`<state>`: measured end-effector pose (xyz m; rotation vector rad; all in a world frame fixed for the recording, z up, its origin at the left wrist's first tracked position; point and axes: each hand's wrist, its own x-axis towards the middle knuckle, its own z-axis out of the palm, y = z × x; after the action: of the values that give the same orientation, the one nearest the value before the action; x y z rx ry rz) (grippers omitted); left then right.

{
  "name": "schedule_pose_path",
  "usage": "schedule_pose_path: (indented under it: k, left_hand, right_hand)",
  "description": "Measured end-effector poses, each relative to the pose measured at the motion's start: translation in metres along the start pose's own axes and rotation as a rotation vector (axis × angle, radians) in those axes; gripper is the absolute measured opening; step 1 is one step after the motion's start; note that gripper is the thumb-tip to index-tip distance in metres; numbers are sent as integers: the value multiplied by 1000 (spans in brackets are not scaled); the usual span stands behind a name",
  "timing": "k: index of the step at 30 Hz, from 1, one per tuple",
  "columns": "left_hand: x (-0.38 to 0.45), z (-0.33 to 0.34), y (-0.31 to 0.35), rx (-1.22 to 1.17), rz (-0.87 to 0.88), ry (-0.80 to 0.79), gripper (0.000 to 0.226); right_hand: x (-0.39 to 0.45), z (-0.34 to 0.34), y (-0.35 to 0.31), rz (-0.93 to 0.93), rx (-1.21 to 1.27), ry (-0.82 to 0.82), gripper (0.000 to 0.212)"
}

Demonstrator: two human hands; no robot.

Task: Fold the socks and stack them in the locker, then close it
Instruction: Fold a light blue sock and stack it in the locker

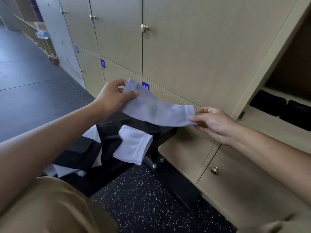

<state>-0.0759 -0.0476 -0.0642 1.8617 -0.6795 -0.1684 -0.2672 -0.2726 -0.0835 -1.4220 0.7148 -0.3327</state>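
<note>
Soft matt knit sock (156,110), matt wood-grain locker doors (193,52) with shiny brass knobs (144,28), speckled rubbery floor (143,195).

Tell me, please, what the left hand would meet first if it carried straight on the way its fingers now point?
Probably the locker door bearing the blue number label. The left hand, pinching one end of the white sock, points up and right toward it. Depth is unclear, so the gap cannot be judged.

Pale grey sock (156,109) stretched flat midair; black folded socks (282,107) in open locker (269,68).
</note>
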Motion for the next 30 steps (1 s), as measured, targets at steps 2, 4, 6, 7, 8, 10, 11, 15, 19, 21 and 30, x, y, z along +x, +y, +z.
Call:
schedule_pose_path:
  k: [2,4,6,7,8,10,11,15,19,21,30]
  left_hand:
    - [-5,9,6,-9,-15,-40,17]
    - [-9,18,8,-14,-36,-83,18]
    - [-12,28,10,-16,-63,-105,20]
    - [-13,33,12,-24,-76,-118,20]
    - [-14,38,13,-39,-92,-130,20]
    - [-17,49,19,-85,-138,-157,27]
    - [-18,54,22,-122,-161,-174,34]
    - [-25,79,42,-234,-207,-262,34]
    - [-33,111,65,-309,-226,-327,22]
    - [-36,125,75,-356,-226,-371,20]
    - [-49,176,108,-474,-179,-472,13]
  right_hand:
    - [-10,-10,-4,-14,36,14,38]
    - [-17,-20,-9,-16,71,3,42]
    - [-25,-29,-14,-3,93,-37,34]
    - [-28,-34,-16,4,98,-52,28]
    - [-32,-39,-19,8,96,-61,23]
    - [-37,-47,-22,-8,60,-66,19]
    - [-40,-51,-22,-27,24,-63,19]
    - [-53,-58,-20,-152,-130,-12,19]
    - [-63,-60,-20,-340,-266,63,25]
    - [-66,-61,-21,-410,-339,100,24]
    - [-76,-79,-21,-461,-445,176,17]
